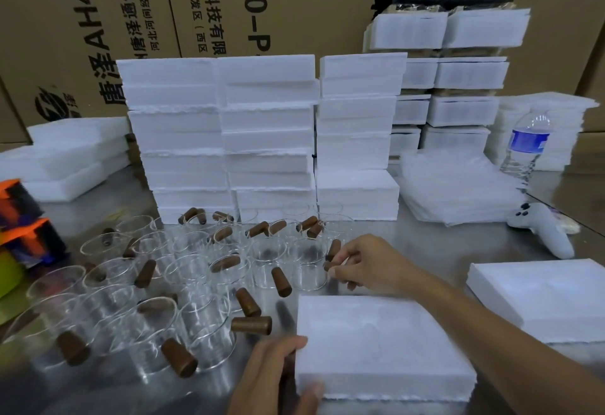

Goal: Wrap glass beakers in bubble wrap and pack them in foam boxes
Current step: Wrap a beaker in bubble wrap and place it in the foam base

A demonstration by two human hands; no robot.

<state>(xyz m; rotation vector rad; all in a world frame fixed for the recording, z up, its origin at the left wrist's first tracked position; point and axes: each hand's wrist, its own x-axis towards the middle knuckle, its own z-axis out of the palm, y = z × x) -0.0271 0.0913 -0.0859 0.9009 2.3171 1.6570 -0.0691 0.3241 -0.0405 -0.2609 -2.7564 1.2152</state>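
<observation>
Beakers (193, 316): outlines blurred. Left hand (271, 375), cut off below: fingers clamped on foam box (383, 346). Right hand (370, 264) fingers curled at brown handle (333, 249), grip unclear. Foam stacks (268, 139) behind.

On the table (442, 244), nearest and central: foam box (383, 346). Left of it, a crowd of beakers (183, 270), the rightmost beaker (309, 270) just behind the box's far left corner. Behind the beakers, foam-box stacks (262, 139). Right of the stacks, bubble wrap pile (458, 192), with controller (540, 228) before it and water bottle (527, 146) at its far right. Far right, second foam box (540, 297). Cartons (98, 22) behind all.
</observation>
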